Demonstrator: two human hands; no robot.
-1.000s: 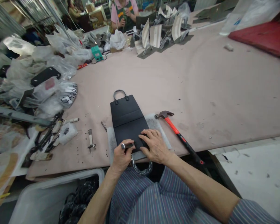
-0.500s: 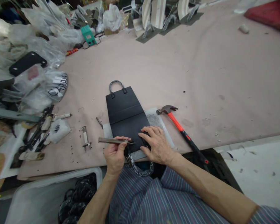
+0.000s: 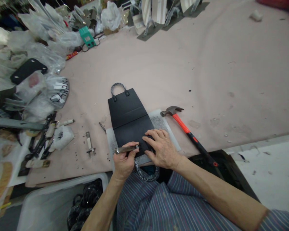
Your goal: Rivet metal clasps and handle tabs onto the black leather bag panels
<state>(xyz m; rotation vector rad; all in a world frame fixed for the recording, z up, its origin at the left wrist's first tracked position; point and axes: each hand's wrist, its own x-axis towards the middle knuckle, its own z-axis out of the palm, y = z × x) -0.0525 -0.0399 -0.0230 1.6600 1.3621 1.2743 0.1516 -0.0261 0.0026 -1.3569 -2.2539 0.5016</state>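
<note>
A black bag panel (image 3: 127, 110) with a fold line across it lies on the table. A plastic-wrapped handle (image 3: 118, 85) loops from its far end, and another wrapped handle (image 3: 146, 176) hangs at the near edge. My left hand (image 3: 125, 165) is closed around a metal punch (image 3: 125, 149), held slanted above the panel's near part, its working end close to my right fingers. My right hand (image 3: 162, 149) lies over the panel's near right side with fingers apart; what is under its palm is hidden. A white sheet (image 3: 170, 134) with dark marks shows beneath the panel.
A claw hammer (image 3: 188, 131) lies to the right, its grip past the table edge. Left of the panel are a small metal rod (image 3: 102, 127) and another metal tool (image 3: 89, 142). A plastic bin (image 3: 38, 205) stands below left. Plastic bags (image 3: 43, 41) crowd the far left.
My left hand has moved slightly right, and the punch has swung from lying nearly sideways to pointing more towards me. My right hand stays on the panel. The view has shifted a little.
</note>
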